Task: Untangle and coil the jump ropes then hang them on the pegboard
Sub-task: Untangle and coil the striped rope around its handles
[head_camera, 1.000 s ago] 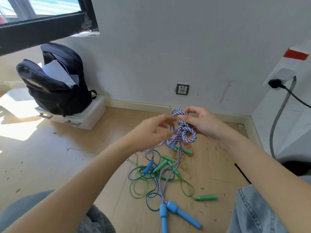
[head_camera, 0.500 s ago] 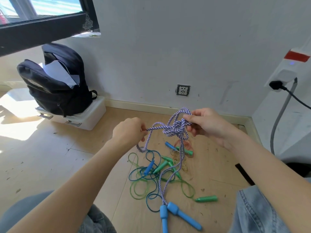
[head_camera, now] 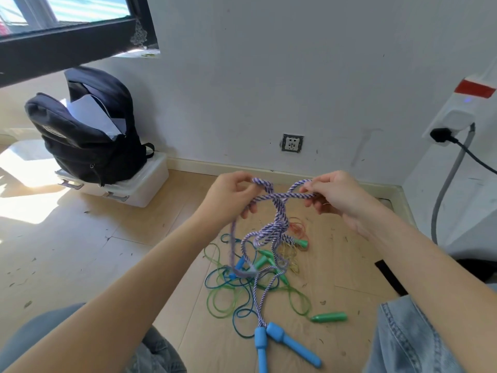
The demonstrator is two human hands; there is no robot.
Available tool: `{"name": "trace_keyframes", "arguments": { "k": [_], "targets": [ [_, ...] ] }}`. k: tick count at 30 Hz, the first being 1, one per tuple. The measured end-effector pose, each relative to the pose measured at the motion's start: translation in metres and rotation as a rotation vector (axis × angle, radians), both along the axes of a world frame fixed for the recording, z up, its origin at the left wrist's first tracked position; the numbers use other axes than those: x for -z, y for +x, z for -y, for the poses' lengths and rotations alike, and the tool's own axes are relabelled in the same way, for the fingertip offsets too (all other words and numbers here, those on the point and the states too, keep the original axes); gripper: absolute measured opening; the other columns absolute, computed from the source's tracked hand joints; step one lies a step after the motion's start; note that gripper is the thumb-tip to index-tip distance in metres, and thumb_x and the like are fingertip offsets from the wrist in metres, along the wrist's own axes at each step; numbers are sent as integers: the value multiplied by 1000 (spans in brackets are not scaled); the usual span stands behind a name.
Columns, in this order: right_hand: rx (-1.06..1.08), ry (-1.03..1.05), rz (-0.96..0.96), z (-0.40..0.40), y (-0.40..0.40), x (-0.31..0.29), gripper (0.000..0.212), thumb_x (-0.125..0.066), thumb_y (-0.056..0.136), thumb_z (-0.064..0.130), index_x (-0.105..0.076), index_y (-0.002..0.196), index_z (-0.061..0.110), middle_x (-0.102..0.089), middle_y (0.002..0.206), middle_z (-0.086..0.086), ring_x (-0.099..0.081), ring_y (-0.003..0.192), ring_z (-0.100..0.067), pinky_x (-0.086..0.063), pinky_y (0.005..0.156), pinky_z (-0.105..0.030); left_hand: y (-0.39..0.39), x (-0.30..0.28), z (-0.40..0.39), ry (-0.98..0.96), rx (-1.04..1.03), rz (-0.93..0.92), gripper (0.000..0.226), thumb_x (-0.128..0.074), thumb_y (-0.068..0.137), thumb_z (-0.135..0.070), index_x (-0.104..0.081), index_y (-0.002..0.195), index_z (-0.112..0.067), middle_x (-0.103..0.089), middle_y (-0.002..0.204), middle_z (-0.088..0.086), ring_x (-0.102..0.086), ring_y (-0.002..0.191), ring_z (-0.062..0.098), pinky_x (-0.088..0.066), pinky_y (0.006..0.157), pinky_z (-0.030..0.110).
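A purple-and-white braided jump rope [head_camera: 278, 208] is stretched between my hands above the floor. My left hand [head_camera: 228, 195] pinches one loop of it and my right hand [head_camera: 334, 193] pinches another, with a twisted knot hanging between them. The rope's two blue handles [head_camera: 282, 343] lie on the wooden floor near my knees. Under the knot lies a tangle of thin green and blue jump ropes [head_camera: 236, 292] with green handles [head_camera: 329, 317]. No pegboard is in view.
A black backpack [head_camera: 86, 130] sits on a white plastic box [head_camera: 126, 188] at the left wall. A wall socket [head_camera: 292, 143] is straight ahead. A white appliance with a plugged-in black cable [head_camera: 457, 141] stands at the right. My jeans-clad knees frame the bottom.
My hands drew apart and then shifted right, pulling the bunched rope knot open into two loops; the knot now hangs lower between them.
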State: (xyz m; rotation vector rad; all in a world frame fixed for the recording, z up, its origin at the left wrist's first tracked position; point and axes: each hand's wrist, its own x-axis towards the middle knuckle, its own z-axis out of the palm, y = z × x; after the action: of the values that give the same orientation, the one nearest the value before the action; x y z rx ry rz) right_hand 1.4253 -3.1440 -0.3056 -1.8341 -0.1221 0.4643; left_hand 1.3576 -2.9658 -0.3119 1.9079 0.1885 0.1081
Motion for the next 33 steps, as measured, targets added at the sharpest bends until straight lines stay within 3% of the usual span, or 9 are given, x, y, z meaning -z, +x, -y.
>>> {"name": "trace_keyframes", "arguments": {
  "k": [5, 10, 14, 19, 21, 23, 26, 29, 33],
  "targets": [
    [-69, 181, -25, -4, -3, -5, 19, -53, 92, 11, -68, 79, 7, -60, 51, 3, -51, 43, -5, -44, 44, -16, -1, 2, -6, 131, 74, -269, 20, -41, 95, -14, -59, 105, -12, -59, 52, -7, -42, 41, 5, -39, 42, 12],
    [-223, 286, -56, -5, -2, -5, 20, -55, 91, 22, -68, 97, 9, -64, 71, 0, -53, 57, -8, -49, 56, -18, 0, -6, 0, -90, 266, -266, 37, -43, 93, -32, -66, 103, -4, -48, 59, -8, -38, 44, 6, -38, 51, 16],
    [-454, -9, -63, -10, -9, 8, 48, -55, 78, 58, -62, 113, 26, -60, 100, 12, -55, 88, -4, -42, 76, -25, -3, -20, -2, -327, 293, -90, 30, -53, 90, -33, -70, 71, -16, -32, 50, -12, -28, 44, 5, -36, 49, 14],
    [-560, -530, 304, -21, -16, 29, 40, -65, 83, 35, -49, 119, 25, -51, 110, 15, -55, 92, -7, -43, 78, -23, -5, -20, 1, -95, 253, -39, 38, -45, 96, -31, -58, 64, -15, -29, 47, -13, -27, 42, 4, -31, 46, 16],
    [-592, -332, 215, -25, -18, 29, 48, -68, 83, 26, -44, 124, 23, -54, 118, 8, -60, 91, -14, -50, 79, -29, -7, -21, 4, -78, 342, -51, 39, -46, 95, -33, -59, 63, -16, -31, 48, -13, -29, 42, 4, -33, 45, 14],
    [-633, -201, 158, -28, -22, 26, 18, -59, 89, 14, -53, 106, 18, -66, 100, -3, -65, 75, -16, -52, 65, -25, -5, -20, 3, -22, 254, -40, 36, -48, 94, -34, -64, 66, -18, -37, 49, -12, -34, 45, 6, -35, 49, 16],
    [-499, -57, 138, -24, -20, 15, 10, -48, 95, 8, -54, 87, 8, -66, 75, -10, -59, 51, -10, -47, 51, -19, 2, -15, -12, 355, -13, -49, 26, -53, 91, -36, -59, 109, -18, -56, 84, -4, -53, 76, 11, -43, 72, 26],
    [-392, 272, 67, -17, -15, -2, 12, -46, 94, 7, -55, 87, 6, -66, 72, -10, -57, 50, -11, -49, 53, -19, -1, -5, -20, 230, 270, -271, 83, -68, 73, -49, -28, 141, -22, -48, 129, -5, -50, 114, 10, -41, 97, 27],
    [-327, 577, 41, -15, -15, -17, 14, -45, 94, 8, -55, 84, 6, -68, 67, -5, -57, 50, -10, -49, 53, -18, -10, 19, 15, 101, 630, -320, 40, -70, 79, -36, -54, 116, -31, -60, 117, -15, -56, 107, -4, -44, 94, 15]
  ]
}}
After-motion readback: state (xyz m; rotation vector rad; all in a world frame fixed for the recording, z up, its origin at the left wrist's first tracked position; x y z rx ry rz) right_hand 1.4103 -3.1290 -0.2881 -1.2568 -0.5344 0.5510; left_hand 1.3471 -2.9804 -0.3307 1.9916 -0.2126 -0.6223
